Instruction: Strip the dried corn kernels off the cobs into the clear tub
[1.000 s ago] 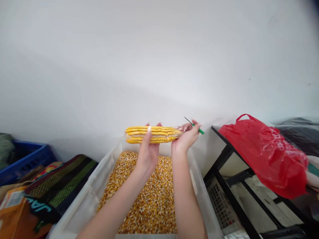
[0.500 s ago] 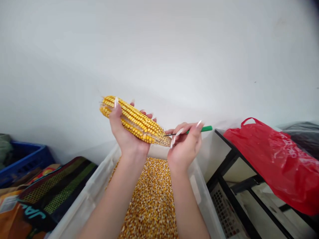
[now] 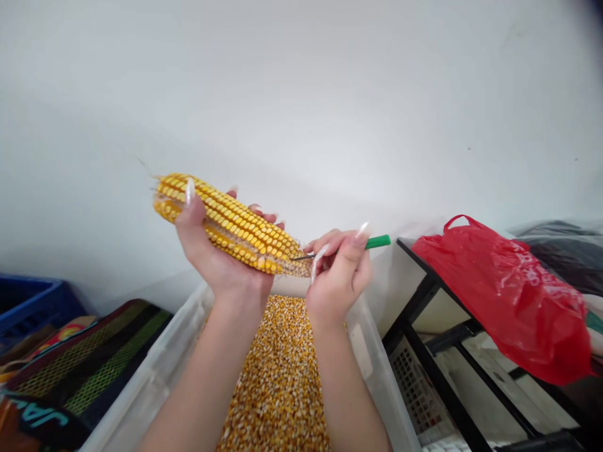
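Observation:
An ear of yellow corn [image 3: 240,226] lies tilted in my left hand [image 3: 211,251], thumb on the near side and fingers round the back. Bare strips without kernels run along its near side. My right hand [image 3: 336,270] is closed on a thin screwdriver-like tool with a green handle [image 3: 378,241] and a dark metal shaft. The shaft's tip touches the kernels near the ear's narrow right end. Both hands are above a whitish plastic bin [image 3: 155,370] that holds loose corn kernels [image 3: 277,376].
On the right, a red plastic bag [image 3: 499,295] rests on a black-framed stand [image 3: 428,289], with a white basket [image 3: 417,389] below. A striped mesh bag [image 3: 98,358] and a blue crate [image 3: 42,307] are at left. A white wall [image 3: 301,94] rises behind.
The ear and both hands sit further left in view, and the surroundings have shifted a little too. The tool's tip has moved slightly further along the kernels from the narrow end.

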{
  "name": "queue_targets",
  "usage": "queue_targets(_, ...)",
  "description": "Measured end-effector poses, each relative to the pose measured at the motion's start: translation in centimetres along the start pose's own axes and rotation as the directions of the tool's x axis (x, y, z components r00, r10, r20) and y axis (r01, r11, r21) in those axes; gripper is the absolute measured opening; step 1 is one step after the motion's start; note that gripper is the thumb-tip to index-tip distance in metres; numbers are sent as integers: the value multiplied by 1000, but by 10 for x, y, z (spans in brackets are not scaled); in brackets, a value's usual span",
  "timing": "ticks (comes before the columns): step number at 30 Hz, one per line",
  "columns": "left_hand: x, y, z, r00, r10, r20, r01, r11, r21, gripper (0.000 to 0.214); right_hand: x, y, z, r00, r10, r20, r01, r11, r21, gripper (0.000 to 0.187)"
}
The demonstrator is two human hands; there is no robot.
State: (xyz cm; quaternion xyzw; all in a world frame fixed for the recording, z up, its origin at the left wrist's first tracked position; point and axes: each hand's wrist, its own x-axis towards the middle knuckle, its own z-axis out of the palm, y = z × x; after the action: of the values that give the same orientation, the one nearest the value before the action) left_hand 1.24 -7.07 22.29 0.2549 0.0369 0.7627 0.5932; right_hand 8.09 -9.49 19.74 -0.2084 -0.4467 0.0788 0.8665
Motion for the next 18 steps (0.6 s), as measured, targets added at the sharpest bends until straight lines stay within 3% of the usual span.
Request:
queue_targets(7, 2, 1, -2, 1000, 5, -21, -4, 1000, 30, 33, -2, 1, 0, 1000, 19, -3, -19, 998, -58, 39)
queue_targets(18, 0, 1, 0, 1000, 19, -12, -18, 999, 43, 31, -3, 2, 0, 998, 43, -38, -42, 998, 39, 37)
